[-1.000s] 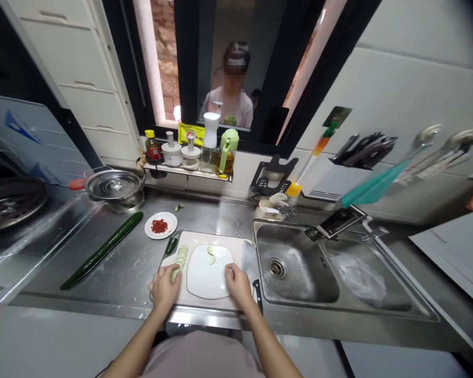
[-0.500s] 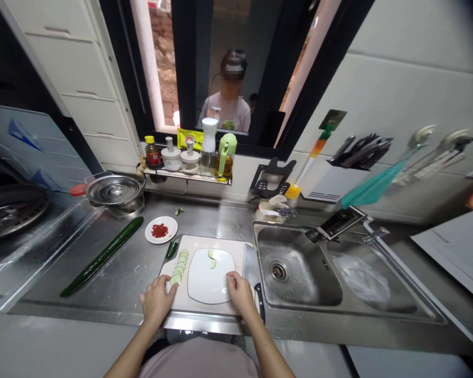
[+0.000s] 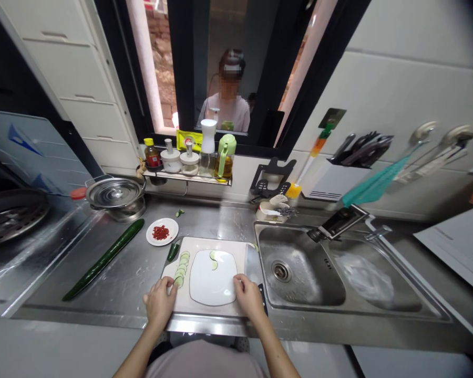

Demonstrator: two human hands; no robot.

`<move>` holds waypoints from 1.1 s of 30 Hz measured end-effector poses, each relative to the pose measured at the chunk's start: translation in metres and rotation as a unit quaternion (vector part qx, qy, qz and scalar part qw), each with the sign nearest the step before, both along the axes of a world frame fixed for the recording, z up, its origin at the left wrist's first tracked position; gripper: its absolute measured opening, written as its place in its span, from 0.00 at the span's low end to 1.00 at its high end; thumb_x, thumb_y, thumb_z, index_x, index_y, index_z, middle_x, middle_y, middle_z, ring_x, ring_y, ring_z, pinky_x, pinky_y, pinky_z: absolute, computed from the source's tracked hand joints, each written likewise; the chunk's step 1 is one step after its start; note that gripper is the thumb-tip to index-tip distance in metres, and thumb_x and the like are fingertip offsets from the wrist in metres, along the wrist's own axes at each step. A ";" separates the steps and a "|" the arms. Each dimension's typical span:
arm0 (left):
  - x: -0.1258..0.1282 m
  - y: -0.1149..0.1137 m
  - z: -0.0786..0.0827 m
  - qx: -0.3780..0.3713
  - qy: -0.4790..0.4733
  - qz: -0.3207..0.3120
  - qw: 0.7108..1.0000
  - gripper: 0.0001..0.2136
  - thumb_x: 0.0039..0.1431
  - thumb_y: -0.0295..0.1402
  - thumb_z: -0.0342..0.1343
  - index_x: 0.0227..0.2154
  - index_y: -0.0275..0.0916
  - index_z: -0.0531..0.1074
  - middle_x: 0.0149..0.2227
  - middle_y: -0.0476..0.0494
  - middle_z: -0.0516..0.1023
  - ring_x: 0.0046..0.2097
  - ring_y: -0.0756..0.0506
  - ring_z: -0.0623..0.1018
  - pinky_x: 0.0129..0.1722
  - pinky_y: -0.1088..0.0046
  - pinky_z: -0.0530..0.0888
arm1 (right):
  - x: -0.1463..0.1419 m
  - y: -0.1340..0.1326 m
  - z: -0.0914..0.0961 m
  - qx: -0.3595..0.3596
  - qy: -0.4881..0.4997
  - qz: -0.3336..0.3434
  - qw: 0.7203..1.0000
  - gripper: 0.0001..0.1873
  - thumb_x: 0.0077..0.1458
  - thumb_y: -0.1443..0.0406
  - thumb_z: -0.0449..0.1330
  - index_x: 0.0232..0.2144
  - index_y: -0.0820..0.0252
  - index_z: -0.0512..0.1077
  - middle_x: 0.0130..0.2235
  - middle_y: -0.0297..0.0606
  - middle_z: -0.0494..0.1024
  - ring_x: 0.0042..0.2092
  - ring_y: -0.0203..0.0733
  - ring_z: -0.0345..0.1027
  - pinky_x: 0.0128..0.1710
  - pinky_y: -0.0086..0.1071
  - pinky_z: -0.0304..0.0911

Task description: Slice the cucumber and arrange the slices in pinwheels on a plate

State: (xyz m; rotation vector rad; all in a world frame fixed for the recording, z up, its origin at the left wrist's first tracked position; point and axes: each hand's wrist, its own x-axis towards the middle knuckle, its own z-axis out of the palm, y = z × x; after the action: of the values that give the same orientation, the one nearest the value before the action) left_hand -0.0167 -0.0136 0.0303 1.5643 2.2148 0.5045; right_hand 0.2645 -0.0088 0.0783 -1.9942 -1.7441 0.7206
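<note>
Thin cucumber slices [image 3: 182, 266] lie overlapped in a row on the white cutting board [image 3: 240, 251]. My left hand [image 3: 160, 303] is at the near end of that row, thumb and fingertips closed in at the last slice. On the board sits a white square plate [image 3: 212, 283] with two curved cucumber slices [image 3: 213, 261] near its far edge. My right hand [image 3: 250, 297] rests by the plate's right rim with its fingers curled together; what they hold, if anything, is hidden. Beyond that hand, a knife [image 3: 262, 294] shows its black handle, partly covered.
A whole cucumber [image 3: 104, 260] lies at the left, near a small plate [image 3: 175, 231] of red bits and a lidded steel pot [image 3: 126, 210]. A cucumber end piece [image 3: 173, 252] lies beside the board. To the right is the double sink [image 3: 303, 283]. Behind stands a spice rack [image 3: 173, 177].
My left fingers have drawn closer together at the near end of the row. Relative to the plate, my right hand has shifted slightly right. The whole view has moved a little.
</note>
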 end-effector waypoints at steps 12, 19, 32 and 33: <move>-0.009 -0.002 0.016 0.075 -0.106 -0.019 0.991 0.13 0.54 0.47 0.53 0.31 0.43 0.73 0.30 0.49 0.76 0.32 0.46 0.73 0.43 0.69 0.65 | -0.010 -0.002 0.019 -0.025 -0.046 0.052 0.997 0.13 0.58 0.63 0.50 0.36 0.55 0.75 0.23 0.35 0.73 0.28 0.39 0.65 0.28 0.28 0.46; 0.011 0.002 0.026 0.106 -0.272 -0.046 0.955 0.17 0.50 0.50 0.57 0.28 0.40 0.71 0.27 0.49 0.71 0.32 0.48 0.70 0.37 0.73 0.67 | -0.025 -0.005 0.022 -0.035 0.024 0.066 0.997 0.14 0.55 0.62 0.53 0.40 0.57 0.75 0.27 0.35 0.75 0.31 0.40 0.67 0.31 0.28 0.53; 0.061 0.015 0.036 0.051 -0.416 -0.128 0.899 0.13 0.48 0.44 0.59 0.26 0.39 0.69 0.26 0.49 0.70 0.30 0.49 0.67 0.34 0.73 0.66 | -0.060 0.009 0.007 0.024 0.235 0.099 0.967 0.10 0.55 0.59 0.55 0.33 0.59 0.71 0.33 0.36 0.76 0.36 0.39 0.67 0.38 0.30 0.61; 0.063 0.016 0.035 0.046 -0.423 -0.130 0.896 0.14 0.47 0.45 0.60 0.26 0.39 0.69 0.26 0.49 0.70 0.30 0.49 0.67 0.33 0.74 0.66 | -0.060 0.012 0.006 0.020 0.244 0.102 0.964 0.10 0.55 0.59 0.55 0.32 0.59 0.71 0.32 0.36 0.75 0.35 0.39 0.67 0.37 0.30 0.61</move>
State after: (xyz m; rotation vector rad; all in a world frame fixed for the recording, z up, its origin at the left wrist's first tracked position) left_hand 0.0464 0.0022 0.0651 1.2899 1.3164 0.9855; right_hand 0.2047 0.0029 0.0841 -1.4551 -1.6501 1.1234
